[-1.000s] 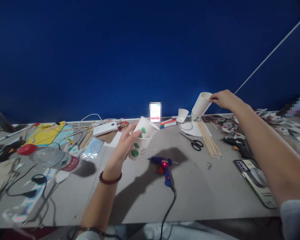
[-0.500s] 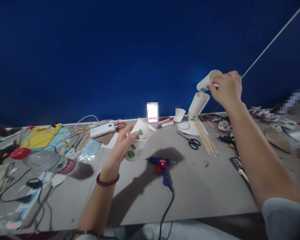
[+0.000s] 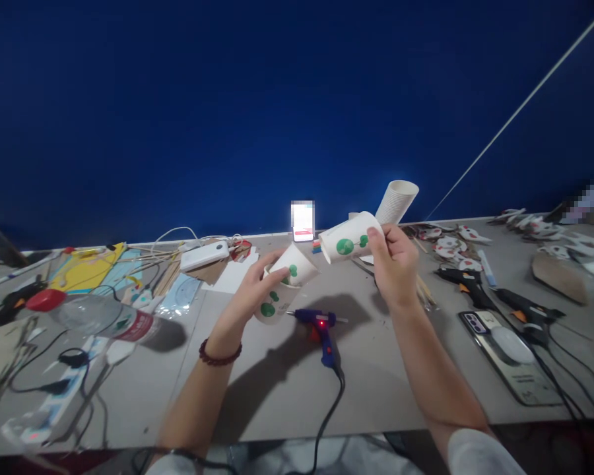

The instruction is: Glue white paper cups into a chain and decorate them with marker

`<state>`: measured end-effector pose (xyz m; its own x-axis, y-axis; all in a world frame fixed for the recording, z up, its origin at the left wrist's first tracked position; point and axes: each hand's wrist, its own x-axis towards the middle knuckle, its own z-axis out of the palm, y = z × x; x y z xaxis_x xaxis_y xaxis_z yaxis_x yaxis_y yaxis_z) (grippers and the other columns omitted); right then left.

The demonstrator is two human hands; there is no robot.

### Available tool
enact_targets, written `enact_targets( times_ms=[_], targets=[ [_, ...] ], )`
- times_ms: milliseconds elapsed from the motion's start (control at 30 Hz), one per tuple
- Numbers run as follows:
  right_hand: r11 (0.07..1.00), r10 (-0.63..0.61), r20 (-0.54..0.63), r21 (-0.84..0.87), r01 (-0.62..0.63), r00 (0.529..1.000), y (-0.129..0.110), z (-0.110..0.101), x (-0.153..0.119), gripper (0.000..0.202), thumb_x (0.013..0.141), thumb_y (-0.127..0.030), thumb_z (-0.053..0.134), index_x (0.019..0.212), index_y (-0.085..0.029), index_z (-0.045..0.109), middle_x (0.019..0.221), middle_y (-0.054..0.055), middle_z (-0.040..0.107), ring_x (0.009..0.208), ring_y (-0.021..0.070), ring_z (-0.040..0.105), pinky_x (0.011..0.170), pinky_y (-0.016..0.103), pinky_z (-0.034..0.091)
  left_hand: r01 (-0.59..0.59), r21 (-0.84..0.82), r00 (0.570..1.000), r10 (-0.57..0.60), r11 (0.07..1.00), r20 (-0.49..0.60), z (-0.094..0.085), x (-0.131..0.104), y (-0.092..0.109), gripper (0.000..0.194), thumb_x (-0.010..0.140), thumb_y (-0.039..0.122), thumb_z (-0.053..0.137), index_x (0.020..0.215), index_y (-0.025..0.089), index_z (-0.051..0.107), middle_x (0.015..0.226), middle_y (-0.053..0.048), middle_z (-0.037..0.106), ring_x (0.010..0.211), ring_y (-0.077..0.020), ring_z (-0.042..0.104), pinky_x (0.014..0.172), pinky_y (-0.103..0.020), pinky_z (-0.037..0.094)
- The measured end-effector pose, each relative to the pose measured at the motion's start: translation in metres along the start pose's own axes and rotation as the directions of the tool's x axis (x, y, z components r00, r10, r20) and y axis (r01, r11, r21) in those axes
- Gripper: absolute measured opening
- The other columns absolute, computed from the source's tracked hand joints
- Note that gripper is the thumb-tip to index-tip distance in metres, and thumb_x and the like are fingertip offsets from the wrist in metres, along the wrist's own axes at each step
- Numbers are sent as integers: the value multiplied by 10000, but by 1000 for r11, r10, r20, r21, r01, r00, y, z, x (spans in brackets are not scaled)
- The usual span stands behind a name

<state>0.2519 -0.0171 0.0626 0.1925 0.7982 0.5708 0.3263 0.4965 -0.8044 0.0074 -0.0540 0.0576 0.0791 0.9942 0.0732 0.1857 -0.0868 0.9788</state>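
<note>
My left hand is closed around two paper cups, white with green leaf prints, one sitting in or against the other and tilted. In my right hand is another paper cup of the same kind, lying nearly sideways and pinched near one end. The two hands' cups are close but apart. Below them a blue glue gun with a red light lies on the table. Behind my right hand leans a tall stack of paper cups.
A plastic bottle with a red cap lies left, near a power strip. A lit phone stands against the blue wall. At right are a phone, black glue guns and cables. Scissors and sticks are mostly hidden behind my right hand.
My right hand has come down and left from above the stack, bringing a cup close to the left hand's cups. My left hand has shifted slightly, still holding its cups.
</note>
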Motion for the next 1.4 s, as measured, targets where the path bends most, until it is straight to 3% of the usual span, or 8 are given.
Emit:
enact_targets(
  times_ms=[300, 467, 600, 767, 900, 1133, 1400],
  targets=[
    [966, 134, 221, 187, -176, 966, 12, 17, -5, 433, 898, -584, 643, 666, -235, 533, 618, -29, 577, 587, 136, 548, 557, 262, 460, -21, 56, 999, 19, 998, 31, 4, 1, -6, 459, 859, 489, 675, 1249, 249, 702, 1301, -93, 698, 1145, -280, 672, 874, -352, 562],
    [936, 174, 341, 235, -263, 924, 11, 24, -8, 465, 866, -626, 654, 650, -216, 620, 623, -11, 632, 609, 147, 588, 575, 273, 478, -40, 49, 999, 40, 998, -4, 6, 2, -5, 451, 835, 488, 692, 1210, 238, 723, 1237, -98, 726, 1087, -288, 686, 855, -372, 560],
    [933, 176, 485, 195, -302, 857, 13, 22, -8, 433, 870, -614, 660, 744, -207, 744, 683, 14, 718, 637, 166, 647, 583, 292, 516, -8, 13, 1000, 8, 1000, -16, 4, 3, -6, 477, 843, 505, 685, 1235, 235, 713, 1273, -102, 709, 1098, -282, 679, 864, -359, 543],
    [969, 65, 667, 135, -206, 742, 17, 14, -5, 359, 774, -491, 817, 1027, -237, 794, 1046, 66, 811, 953, 244, 754, 840, 402, 609, 27, -30, 1000, -27, 999, -11, 1, 3, -8, 519, 819, 527, 707, 1251, 239, 704, 1274, -98, 707, 1090, -279, 678, 855, -351, 538],
    [983, 71, 694, 73, -169, 716, 21, 10, -5, 312, 832, -452, 768, 1056, -236, 796, 1081, 68, 809, 997, 262, 754, 889, 437, 608, 45, -50, 999, -45, 998, 1, 3, 3, -10, 513, 821, 508, 712, 1251, 230, 705, 1286, -99, 704, 1110, -281, 669, 875, -347, 530],
    [987, 52, 675, 77, -141, 736, 24, 9, -7, 238, 847, -408, 762, 1013, -244, 807, 1079, 52, 807, 1000, 254, 752, 882, 415, 618, 34, -67, 999, -32, 997, 31, 5, 4, -12, 500, 837, 506, 699, 1252, 228, 706, 1315, -89, 693, 1149, -287, 653, 929, -346, 510],
    [990, 34, 698, 73, -117, 715, 24, 8, -7, 220, 867, -409, 740, 975, -227, 803, 1051, 61, 812, 1007, 261, 755, 874, 413, 624, 72, -95, 996, -67, 993, 56, 6, 3, -11, 513, 842, 515, 681, 1263, 223, 692, 1262, -82, 709, 1064, -258, 682, 844, -318, 532]
  ],
)
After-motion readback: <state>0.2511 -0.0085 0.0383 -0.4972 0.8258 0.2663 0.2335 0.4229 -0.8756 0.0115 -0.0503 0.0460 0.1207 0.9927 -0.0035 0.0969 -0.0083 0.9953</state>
